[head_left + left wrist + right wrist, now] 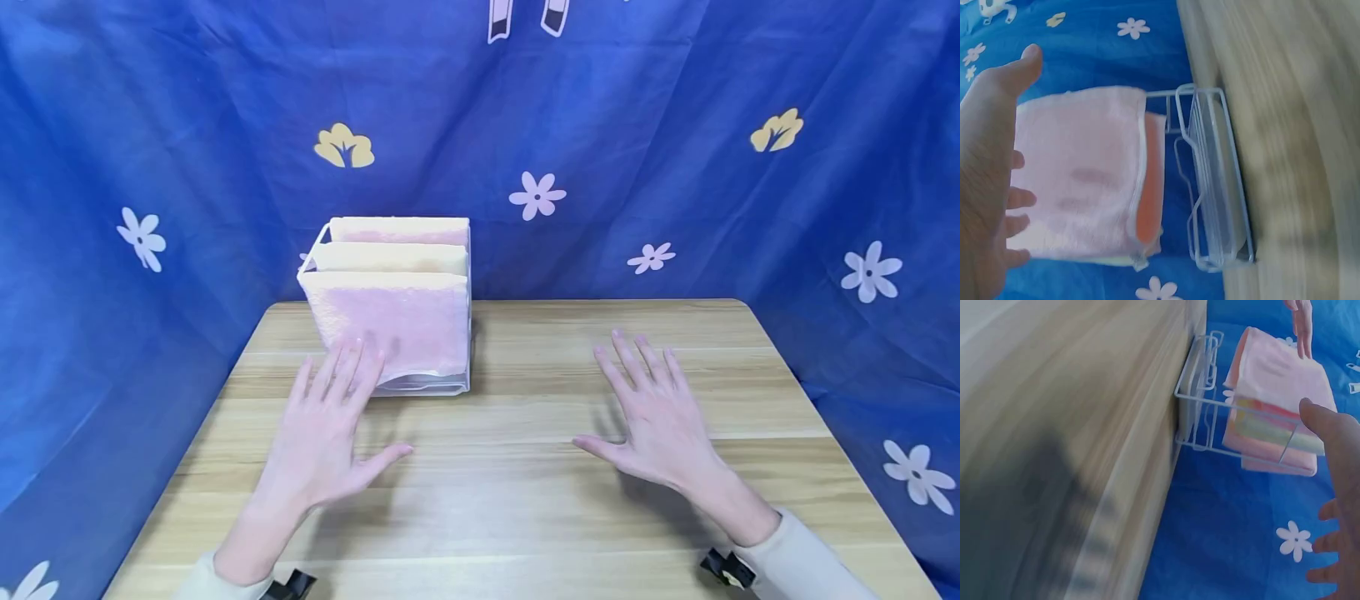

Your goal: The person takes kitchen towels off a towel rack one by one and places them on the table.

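Observation:
A white wire rack [431, 387] stands toward the back left of the table. Folded towels hang on it in three rows: a pink towel [397, 317] in front, a pale yellowish towel [390, 260] in the middle and another pink towel [401, 227] behind. My left hand [315, 446] hovers before the front pink towel with fingers spread and straight, casting shadows on it; it holds nothing. To the right, my right hand [663, 429] is stretched out above the wood, fingers apart, gripping nothing. A pale tray or panel [1225, 175] shows at the rack's base in the left wrist view.
The light wooden table [517, 500] carries the rack near its back edge. A blue cloth [450, 108] with flowers and trees hangs behind and at both sides. Pale sleeves and small black devices [727, 569] are at the wrists.

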The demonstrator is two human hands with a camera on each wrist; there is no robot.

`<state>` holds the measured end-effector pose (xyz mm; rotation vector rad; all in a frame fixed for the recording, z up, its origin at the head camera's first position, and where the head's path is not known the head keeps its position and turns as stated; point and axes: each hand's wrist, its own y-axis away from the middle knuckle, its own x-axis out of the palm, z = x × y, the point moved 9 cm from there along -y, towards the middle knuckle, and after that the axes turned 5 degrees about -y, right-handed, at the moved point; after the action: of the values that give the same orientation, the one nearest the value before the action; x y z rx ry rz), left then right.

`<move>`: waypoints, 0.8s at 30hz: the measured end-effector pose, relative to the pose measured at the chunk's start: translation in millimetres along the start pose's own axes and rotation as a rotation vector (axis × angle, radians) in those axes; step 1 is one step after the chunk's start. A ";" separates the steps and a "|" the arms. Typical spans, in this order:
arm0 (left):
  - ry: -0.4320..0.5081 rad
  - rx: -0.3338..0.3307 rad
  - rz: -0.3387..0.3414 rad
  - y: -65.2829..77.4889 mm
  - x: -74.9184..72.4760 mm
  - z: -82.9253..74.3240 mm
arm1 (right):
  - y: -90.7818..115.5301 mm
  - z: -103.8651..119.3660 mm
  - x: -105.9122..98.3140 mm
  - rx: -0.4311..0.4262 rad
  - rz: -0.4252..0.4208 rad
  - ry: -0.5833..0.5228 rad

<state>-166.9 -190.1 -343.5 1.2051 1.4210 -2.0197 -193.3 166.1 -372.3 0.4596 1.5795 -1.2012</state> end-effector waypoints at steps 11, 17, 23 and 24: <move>0.059 0.004 -0.212 -0.4 -38.6 32.0 | -26.5 29.3 -4.4 -0.085 -0.073 -0.034; 0.069 -0.027 -0.256 -5.6 -52.6 55.7 | -45.1 45.6 -12.0 -0.144 -0.147 -0.058; 0.155 -0.055 -0.272 -13.2 -60.9 76.1 | -65.4 62.8 -22.9 -0.205 -0.226 -0.115; 0.168 -0.065 -0.263 -14.3 -61.0 79.6 | -68.8 65.5 -24.9 -0.219 -0.246 -0.124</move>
<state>-177.0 -265.2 -276.3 1.2405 1.7954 -2.0600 -205.0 87.3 -314.9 0.0485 1.6710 -1.1968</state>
